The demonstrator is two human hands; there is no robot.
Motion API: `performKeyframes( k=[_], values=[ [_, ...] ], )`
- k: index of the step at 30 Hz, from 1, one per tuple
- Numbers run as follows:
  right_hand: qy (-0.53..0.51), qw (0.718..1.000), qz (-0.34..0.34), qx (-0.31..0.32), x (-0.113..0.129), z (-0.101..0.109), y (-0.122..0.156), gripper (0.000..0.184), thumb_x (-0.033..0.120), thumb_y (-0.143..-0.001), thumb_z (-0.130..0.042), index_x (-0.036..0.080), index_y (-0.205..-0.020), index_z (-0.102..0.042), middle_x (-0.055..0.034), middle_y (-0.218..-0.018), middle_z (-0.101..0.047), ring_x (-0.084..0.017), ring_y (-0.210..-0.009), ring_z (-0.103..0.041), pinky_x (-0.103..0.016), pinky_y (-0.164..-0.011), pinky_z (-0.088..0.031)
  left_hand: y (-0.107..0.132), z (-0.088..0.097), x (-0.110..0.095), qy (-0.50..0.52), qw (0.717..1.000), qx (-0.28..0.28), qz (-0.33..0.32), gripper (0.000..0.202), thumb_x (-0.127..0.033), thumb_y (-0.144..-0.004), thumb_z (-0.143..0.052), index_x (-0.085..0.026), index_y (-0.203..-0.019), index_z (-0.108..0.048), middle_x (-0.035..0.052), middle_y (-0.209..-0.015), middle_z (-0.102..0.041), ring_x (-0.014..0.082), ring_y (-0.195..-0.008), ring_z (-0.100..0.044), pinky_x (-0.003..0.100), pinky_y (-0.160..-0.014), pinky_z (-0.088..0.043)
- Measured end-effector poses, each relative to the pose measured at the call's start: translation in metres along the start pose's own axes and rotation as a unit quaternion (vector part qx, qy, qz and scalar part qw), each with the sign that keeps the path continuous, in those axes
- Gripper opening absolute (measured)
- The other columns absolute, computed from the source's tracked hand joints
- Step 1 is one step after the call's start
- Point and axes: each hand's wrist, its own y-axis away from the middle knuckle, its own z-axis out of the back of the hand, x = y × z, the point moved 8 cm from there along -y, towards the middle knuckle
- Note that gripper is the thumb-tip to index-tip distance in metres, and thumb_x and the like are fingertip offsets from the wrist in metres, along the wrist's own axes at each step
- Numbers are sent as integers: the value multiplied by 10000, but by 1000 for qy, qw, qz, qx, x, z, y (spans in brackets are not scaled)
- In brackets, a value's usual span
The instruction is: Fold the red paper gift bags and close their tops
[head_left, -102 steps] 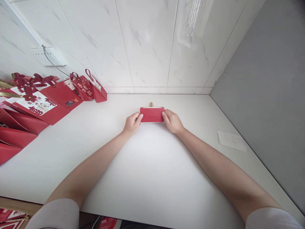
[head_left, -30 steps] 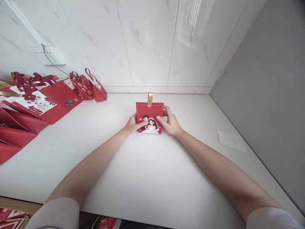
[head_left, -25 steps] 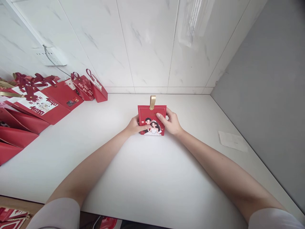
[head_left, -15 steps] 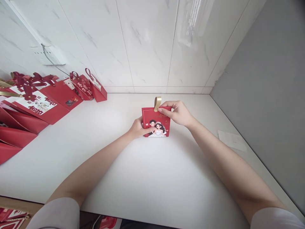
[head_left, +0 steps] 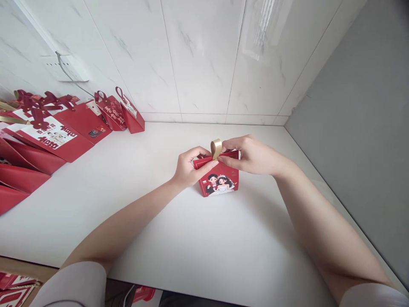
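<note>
A small red gift box [head_left: 220,181] printed with a cartoon bride and groom stands upright on the white table [head_left: 198,238], a gold ribbon loop [head_left: 216,148] rising from its top. My left hand [head_left: 189,165] pinches the top edge at the left. On the right, my right hand [head_left: 252,154] grips the top edge beside the loop. Both hands have their fingers closed on the box.
Several red gift bags and flat red boxes [head_left: 54,132] lie along the left side against the tiled wall. Two small red bags [head_left: 123,111] stand near the back wall. A wall socket with a cable [head_left: 68,70] sits above them. A grey panel [head_left: 358,128] bounds the right.
The box went from lying low between my hands to standing upright with its picture facing me. It shifted right and nearer, and both hands moved up to its top edge.
</note>
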Motion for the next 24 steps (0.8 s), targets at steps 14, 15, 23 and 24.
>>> performKeyframes(
  k=[14, 15, 23, 24],
  values=[
    [70, 996, 10, 48, 7, -3, 6, 76, 179, -876, -546, 206, -838, -605, -14, -769, -646, -149, -639, -536, -268, -567, -344, -4, -3, -19, -52, 998, 32, -6, 119, -283, -822, -715, -168, -797, -708, 45, -811, -712, 149, -744, -656, 262, -700, -523],
    [66, 996, 20, 50, 8, -4, 5, 85, 159, -872, -542, 205, -839, -605, -13, -768, -647, -148, -643, -538, -268, -572, -348, -4, -3, -20, -49, 998, 36, -6, 118, -282, -826, -711, -167, -800, -711, 46, -813, -711, 148, -747, -656, 261, -702, -521],
    [41, 998, 6, 51, 1, 0, 7, 101, 166, -876, -542, 213, -860, -631, -10, -791, -681, -153, -654, -576, -278, -583, -399, -5, -3, -13, -21, 998, 54, 18, 141, -294, -846, -682, -162, -807, -712, 49, -810, -709, 152, -739, -654, 264, -688, -508],
    [25, 999, -1, 45, 1, 2, 8, 84, 189, -877, -558, 218, -886, -636, -13, -824, -694, -162, -691, -603, -281, -599, -421, -5, -2, -12, -12, 998, 56, 24, 145, -299, -845, -683, -161, -805, -706, 48, -806, -710, 153, -736, -657, 264, -686, -509]
  ],
)
